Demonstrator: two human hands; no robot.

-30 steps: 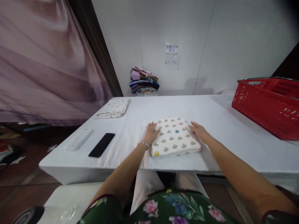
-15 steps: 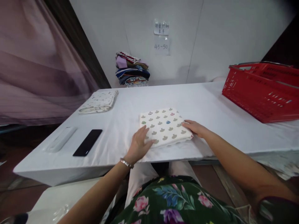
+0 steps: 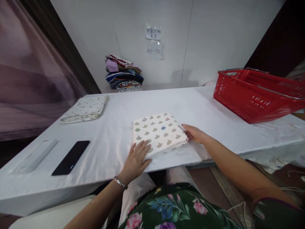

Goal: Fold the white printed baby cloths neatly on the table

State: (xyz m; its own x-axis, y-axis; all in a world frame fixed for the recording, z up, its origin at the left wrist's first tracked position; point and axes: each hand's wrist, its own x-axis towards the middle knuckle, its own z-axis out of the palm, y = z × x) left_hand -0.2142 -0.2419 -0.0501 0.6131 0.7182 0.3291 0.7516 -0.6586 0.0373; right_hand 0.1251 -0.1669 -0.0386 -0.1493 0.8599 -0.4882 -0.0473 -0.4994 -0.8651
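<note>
A folded white cloth (image 3: 158, 132) with grey, red, green and blue mushroom-like prints lies near the front edge of the white-covered table (image 3: 181, 101). My left hand (image 3: 136, 159), with a bracelet at the wrist, rests on the cloth's near left corner, fingers spread. At the cloth's right corner, my right hand (image 3: 193, 133) has its fingers against the edge; the thumb and fingertips are partly hidden, and whether they pinch the fabric is unclear.
On the left lie another folded cloth (image 3: 87, 108), a black phone (image 3: 71, 158) and a pale, narrow packet (image 3: 37, 156). A stack of folded fabrics (image 3: 125, 74) rises at the back. A red basket (image 3: 252, 95) stands at the right.
The view has shifted, moving the table items left in the picture. My left hand sits lower on the cloth's near left corner, and my right hand's fingers are more curled at its right corner.
</note>
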